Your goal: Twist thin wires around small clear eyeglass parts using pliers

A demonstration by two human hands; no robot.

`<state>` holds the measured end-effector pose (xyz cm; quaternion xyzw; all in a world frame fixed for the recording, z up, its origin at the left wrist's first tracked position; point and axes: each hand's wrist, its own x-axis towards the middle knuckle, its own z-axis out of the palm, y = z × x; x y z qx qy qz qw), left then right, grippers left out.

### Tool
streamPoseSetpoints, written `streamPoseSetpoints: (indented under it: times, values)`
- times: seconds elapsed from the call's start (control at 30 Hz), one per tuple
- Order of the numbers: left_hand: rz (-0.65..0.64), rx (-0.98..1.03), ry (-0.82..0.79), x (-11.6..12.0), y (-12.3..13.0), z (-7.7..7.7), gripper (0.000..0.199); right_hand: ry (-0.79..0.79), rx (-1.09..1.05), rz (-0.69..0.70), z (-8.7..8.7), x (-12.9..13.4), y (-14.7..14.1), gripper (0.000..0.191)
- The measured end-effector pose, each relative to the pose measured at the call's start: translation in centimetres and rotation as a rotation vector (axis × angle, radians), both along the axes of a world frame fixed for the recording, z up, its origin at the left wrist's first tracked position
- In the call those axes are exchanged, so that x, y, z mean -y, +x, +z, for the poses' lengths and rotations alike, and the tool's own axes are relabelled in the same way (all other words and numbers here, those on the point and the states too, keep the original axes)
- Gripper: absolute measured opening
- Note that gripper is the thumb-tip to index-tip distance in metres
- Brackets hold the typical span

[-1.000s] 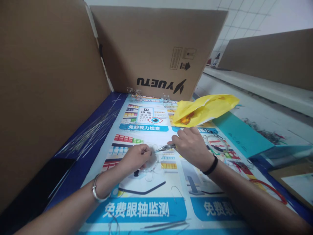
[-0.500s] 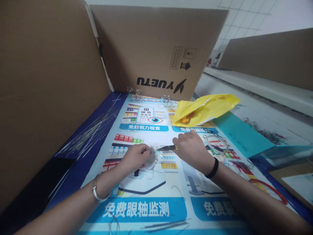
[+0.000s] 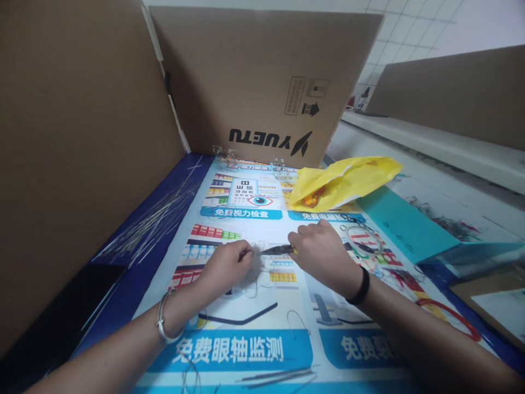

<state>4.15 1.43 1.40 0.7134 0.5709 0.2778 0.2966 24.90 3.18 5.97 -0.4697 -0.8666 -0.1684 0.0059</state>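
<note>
Fingers of the left hand (image 3: pixel 229 266) pinch thin looped wire (image 3: pixel 257 285); just right of them, pliers (image 3: pixel 278 250) reach toward it, clamped by the right hand's (image 3: pixel 322 251) curled fingers, with a yellow bag (image 3: pixel 348 183) beyond those

The right hand (image 3: pixel 318 251) hides most of the pliers (image 3: pixel 276 249) handles. The left hand (image 3: pixel 229 265) covers part of the thin wire (image 3: pixel 262 267) it pinches; whether the tips touch it seems too blurred to tell. Picture edges crop the left forearm (image 3: pixel 118 342) and right forearm (image 3: pixel 422 323).
</note>
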Motion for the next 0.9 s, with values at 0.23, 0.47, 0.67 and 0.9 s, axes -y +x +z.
streamPoseSetpoints:
  times: [0.23,0.47,0.67,0.9]
  values:
    - [0.080,0.261,-0.317,-0.2,0.2,0.2,0.012,-0.058,0.004,0.007,-0.2,-0.1,-0.1,0.009]
    - [0.030,0.565,-0.529,-0.1,-0.1,0.7,0.015,-0.091,-0.043,0.122,-0.3,-0.2,0.1,0.016]
    - [-0.031,0.645,-0.555,-0.4,-0.5,0.3,0.019,-0.085,-0.085,0.161,1.6,-0.3,1.0,0.013]
    - [-0.127,0.750,-0.581,-0.4,-0.7,0.0,0.021,0.129,-0.048,0.105,0.8,-0.1,0.2,0.015]
